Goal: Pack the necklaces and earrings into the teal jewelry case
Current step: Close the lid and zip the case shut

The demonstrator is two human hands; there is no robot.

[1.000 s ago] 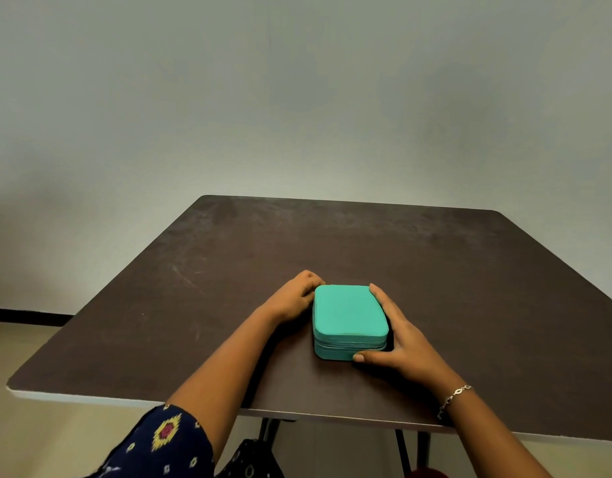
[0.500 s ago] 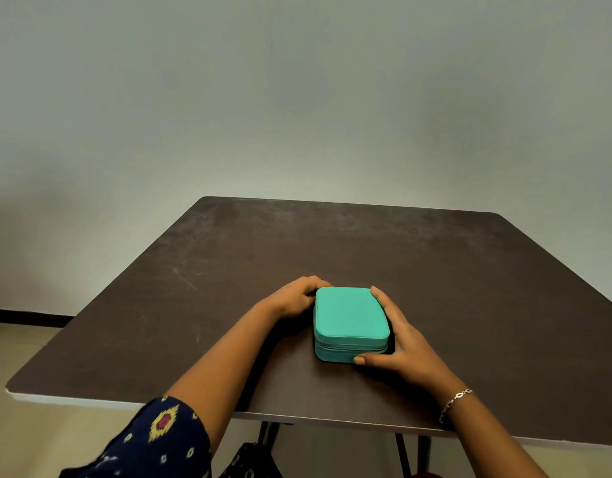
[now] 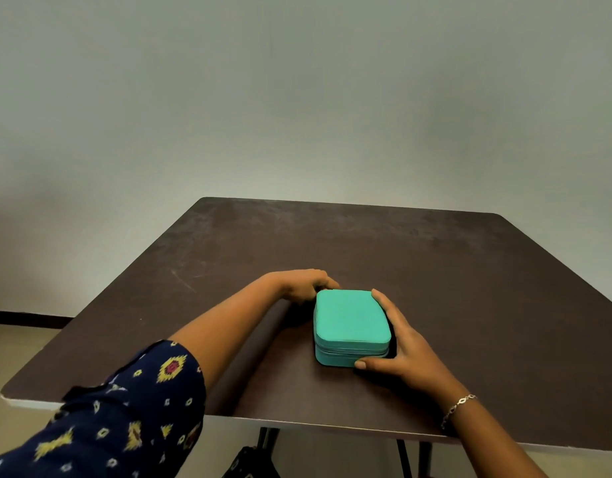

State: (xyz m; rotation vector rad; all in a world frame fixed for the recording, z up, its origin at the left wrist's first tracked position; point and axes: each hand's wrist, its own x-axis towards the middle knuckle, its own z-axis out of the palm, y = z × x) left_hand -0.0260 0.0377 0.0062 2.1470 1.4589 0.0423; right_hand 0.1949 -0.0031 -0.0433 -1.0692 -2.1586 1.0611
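The teal jewelry case [image 3: 351, 326] lies closed on the dark brown table [image 3: 452, 288], near its front edge. My right hand [image 3: 399, 346] holds the case's right side, thumb curled along the near front corner and fingers along the far right edge. My left hand [image 3: 302, 284] is at the case's far left corner with curled fingers that touch the zipper seam there; what they pinch is hidden. No necklaces or earrings are in view.
The table's front edge [image 3: 297, 424] runs close below my forearms. Dark table legs and a dark bag [image 3: 249, 460] show under it. A plain pale wall stands behind the table.
My left hand has crept slightly farther round the case's far left corner. The case and my right hand have stayed put.
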